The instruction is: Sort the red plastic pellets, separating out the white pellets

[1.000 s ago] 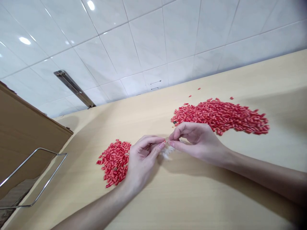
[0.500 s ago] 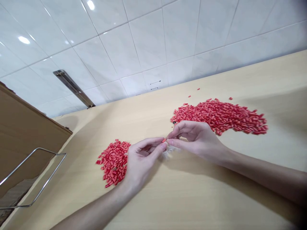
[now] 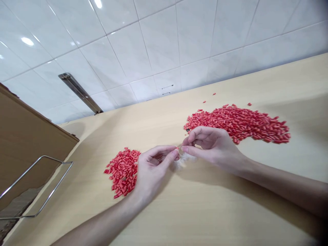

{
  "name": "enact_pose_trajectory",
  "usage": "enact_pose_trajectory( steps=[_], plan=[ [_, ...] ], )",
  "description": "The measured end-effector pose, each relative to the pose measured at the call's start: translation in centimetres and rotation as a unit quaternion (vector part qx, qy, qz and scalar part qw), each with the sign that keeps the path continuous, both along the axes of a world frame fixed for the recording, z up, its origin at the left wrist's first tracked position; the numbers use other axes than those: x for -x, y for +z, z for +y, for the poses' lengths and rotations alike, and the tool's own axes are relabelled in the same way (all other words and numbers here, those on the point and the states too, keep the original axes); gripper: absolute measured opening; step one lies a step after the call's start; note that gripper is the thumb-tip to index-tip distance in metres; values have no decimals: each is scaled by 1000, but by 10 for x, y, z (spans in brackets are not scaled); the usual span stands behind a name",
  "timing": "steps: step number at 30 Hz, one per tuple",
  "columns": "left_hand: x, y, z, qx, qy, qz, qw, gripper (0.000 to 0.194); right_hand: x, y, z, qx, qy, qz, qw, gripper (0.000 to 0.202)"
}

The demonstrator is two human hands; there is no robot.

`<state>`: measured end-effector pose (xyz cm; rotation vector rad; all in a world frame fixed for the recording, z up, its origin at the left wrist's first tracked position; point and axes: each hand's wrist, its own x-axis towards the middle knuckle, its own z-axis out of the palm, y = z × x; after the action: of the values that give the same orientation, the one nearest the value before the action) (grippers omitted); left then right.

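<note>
Thumb and forefinger of my left hand [image 3: 156,164] pinch a small red plastic tube piece [image 3: 177,148], of which only the tip shows. Just to its right, my right hand [image 3: 215,145] is closed in a pinch, its fingertips a small gap away from the piece. What those fingertips hold is too small to make out. Beneath the fingers, a whitish wispy tuft [image 3: 185,158] lies on the table. A smaller pile of red tube pieces [image 3: 125,171] sits beside my left hand, and a larger red pile [image 3: 246,123] spreads behind my right hand.
The pale wooden table [image 3: 164,218] meets a tiled wall [image 3: 153,41]. At left stand a cardboard box [image 3: 30,147] and a bent metal wire frame [image 3: 53,189]. A metal bar [image 3: 80,93] leans near the wall. A few stray red pieces [image 3: 214,93] lie behind the larger pile.
My right fingertips have drawn slightly away from my left ones. The red piece, earlier showing between both hands, is now mostly covered by my left fingers. The view has shifted slightly.
</note>
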<state>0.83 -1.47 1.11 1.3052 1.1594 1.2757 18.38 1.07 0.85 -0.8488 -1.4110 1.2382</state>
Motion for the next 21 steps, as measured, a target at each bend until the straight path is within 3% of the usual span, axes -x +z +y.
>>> enact_pose_trajectory(
  steps=[6,21],
  plan=[
    [0,0,-1,10,-6,-8,1000,10,-1,-2,1,2,25,5,1000,25],
    [0,-1,0,-2,-7,2,1000,9,-2,-4,2,-25,14,-6,1000,21]
  ],
)
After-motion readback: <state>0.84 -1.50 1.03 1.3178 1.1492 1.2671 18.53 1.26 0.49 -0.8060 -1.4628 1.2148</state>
